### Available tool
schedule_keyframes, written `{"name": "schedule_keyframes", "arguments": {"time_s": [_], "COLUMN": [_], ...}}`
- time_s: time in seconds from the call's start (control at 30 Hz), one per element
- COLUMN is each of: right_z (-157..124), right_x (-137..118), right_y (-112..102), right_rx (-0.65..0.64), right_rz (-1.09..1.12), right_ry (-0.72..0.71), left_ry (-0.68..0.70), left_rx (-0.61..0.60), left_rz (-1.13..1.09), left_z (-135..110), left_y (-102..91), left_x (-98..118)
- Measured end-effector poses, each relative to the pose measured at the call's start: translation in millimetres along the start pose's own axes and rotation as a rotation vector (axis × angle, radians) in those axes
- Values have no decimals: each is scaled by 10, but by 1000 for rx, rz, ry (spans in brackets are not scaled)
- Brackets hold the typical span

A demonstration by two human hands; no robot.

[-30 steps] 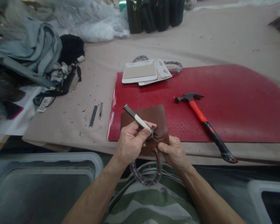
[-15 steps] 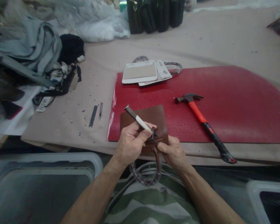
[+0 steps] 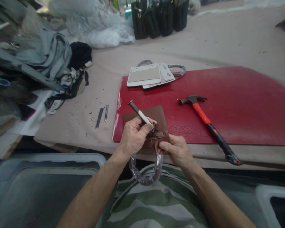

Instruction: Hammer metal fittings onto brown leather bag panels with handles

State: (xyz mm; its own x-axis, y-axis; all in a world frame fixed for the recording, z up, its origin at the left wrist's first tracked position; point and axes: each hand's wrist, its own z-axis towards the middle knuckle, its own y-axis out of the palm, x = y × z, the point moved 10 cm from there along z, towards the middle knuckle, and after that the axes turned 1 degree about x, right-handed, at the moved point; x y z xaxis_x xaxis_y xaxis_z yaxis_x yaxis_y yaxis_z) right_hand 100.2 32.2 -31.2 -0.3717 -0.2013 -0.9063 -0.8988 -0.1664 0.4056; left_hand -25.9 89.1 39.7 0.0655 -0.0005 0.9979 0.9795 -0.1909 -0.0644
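Note:
My left hand [image 3: 136, 134] is closed around a metal punch [image 3: 135, 108] with a white-wrapped middle. Its struck end points up and to the left, while its lower end lies by a dark fold of leather, partly hidden by my fingers. A brown leather bag panel [image 3: 154, 114] lies under this hand at the edge of the red mat. My right hand [image 3: 177, 148] pinches the panel's near right corner, thumb on top. From the panel's near edge a curved bag handle [image 3: 146, 181] in clear plastic wrap hangs towards my lap.
A claw hammer [image 3: 202, 115] lies on the red mat [image 3: 247, 104], to the right. White-backed panels [image 3: 144, 76] with wrapped handles rest at its far edge. Two small metal tools [image 3: 99, 117] lie left of it. Black bags [image 3: 160, 19] stand behind; a grey bin [image 3: 54, 161] is below left.
At the panel's near edge, the dark strap end by my right thumb has gone down, and a stitched brown band shows there. My right thumb has shifted slightly; the left hand keeps the punch.

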Motion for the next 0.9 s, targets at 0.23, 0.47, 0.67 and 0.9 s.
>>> {"name": "schedule_keyframes", "arguments": {"time_s": [0.23,0.47,0.67,0.9], "right_z": [-35,-35,-52,-18], "right_x": [34,15,32,63], "right_y": [15,21,14,-37], "right_rx": [11,-13,15,47], "right_rz": [51,94,104,114], "right_ry": [-40,-67,-60,-30], "left_ry": [-9,50,105,148], "left_rx": [0,2,11,33], "left_rz": [1,10,88,192], "left_z": [-44,-96,-171,-153], "left_y": [69,94,131,168], "left_x": [-28,101,182,206]}}
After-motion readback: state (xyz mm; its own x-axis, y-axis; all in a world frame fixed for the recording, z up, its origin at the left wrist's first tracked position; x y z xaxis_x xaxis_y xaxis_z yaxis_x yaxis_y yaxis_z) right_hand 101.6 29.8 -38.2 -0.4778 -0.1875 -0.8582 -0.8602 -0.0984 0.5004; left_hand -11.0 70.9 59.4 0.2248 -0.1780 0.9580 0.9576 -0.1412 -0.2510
